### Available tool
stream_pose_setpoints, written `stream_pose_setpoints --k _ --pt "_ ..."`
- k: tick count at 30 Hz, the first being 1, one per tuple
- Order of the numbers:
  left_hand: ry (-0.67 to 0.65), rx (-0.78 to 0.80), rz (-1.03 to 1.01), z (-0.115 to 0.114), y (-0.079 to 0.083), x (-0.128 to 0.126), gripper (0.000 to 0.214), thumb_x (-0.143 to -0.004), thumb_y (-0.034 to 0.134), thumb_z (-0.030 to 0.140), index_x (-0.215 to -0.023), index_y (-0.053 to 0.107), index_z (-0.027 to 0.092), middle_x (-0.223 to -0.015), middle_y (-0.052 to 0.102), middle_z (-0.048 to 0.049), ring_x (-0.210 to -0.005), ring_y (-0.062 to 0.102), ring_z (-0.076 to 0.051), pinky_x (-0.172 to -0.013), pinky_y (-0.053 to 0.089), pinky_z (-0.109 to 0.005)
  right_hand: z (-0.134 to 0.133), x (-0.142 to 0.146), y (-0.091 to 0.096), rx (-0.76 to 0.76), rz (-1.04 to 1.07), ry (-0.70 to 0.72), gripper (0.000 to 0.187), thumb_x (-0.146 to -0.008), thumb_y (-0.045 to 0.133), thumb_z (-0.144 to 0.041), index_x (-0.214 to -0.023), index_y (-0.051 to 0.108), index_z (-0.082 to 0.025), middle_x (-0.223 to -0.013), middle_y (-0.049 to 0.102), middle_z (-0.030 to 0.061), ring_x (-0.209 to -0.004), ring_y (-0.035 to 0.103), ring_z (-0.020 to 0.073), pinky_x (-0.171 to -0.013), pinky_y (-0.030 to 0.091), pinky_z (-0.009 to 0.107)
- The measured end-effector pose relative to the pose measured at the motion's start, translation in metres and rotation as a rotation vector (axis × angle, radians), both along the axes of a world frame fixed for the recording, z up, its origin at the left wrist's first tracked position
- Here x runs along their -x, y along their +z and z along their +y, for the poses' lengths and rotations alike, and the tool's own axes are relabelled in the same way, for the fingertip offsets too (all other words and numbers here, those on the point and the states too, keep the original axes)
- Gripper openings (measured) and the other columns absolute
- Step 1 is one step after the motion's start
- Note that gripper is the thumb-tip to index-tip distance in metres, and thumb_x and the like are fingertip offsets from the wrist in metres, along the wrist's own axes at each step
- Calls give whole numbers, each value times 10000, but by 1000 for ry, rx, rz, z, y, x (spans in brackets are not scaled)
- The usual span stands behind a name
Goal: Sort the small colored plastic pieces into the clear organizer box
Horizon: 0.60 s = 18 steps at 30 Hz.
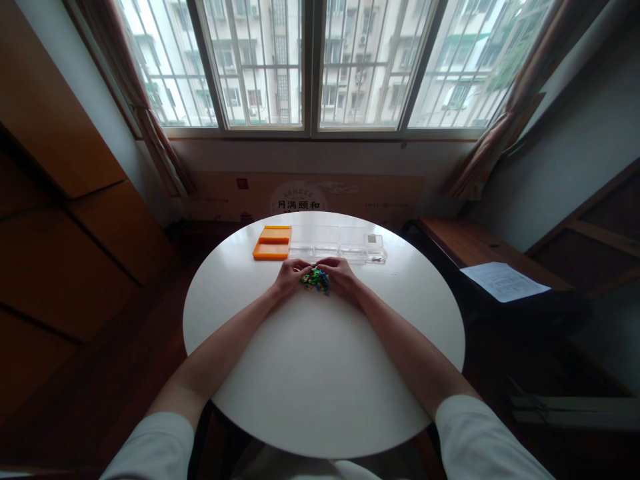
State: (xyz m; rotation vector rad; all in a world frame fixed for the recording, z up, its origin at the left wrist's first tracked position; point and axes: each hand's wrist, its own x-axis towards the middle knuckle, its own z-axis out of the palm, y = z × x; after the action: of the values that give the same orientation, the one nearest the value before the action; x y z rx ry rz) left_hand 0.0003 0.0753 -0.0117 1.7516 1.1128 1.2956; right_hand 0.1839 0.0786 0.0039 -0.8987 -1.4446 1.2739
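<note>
A small pile of green, blue and yellow pieces [316, 281] lies near the middle of the white table, too small to tell their kind. At its left edge is my left hand [290, 275], fingers closed in a pinch. Opposite it, at the pile's right edge, my right hand [341, 272] is pinched as well. The fingertips of both almost meet just above the far side of the pile; a tiny dark thing seems to be between them, too small to name. Just beyond my hands stand clear plastic boxes [327, 235] with raised lids.
An orange tray-like case [271, 250] adjoins the clear boxes on the left. On the right, a smaller clear box [375, 241] holds something small. The round white table [320, 373] fills the middle. A wooden bench [480, 243] with paper sheets [504, 281] stands to the right.
</note>
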Motion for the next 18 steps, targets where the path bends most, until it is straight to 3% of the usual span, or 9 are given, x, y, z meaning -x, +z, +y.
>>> stream_pose_setpoints --k 18 --pt "6 2 9 -1 2 0 359 -671 685 450 -801 694 115 -765 686 -78 -647 614 -156 -593 496 -268 -4 2 4 15 -2 -7 308 -544 753 -394 -722 699 -148 -709 673 46 -666 580 161 -671 437 299"
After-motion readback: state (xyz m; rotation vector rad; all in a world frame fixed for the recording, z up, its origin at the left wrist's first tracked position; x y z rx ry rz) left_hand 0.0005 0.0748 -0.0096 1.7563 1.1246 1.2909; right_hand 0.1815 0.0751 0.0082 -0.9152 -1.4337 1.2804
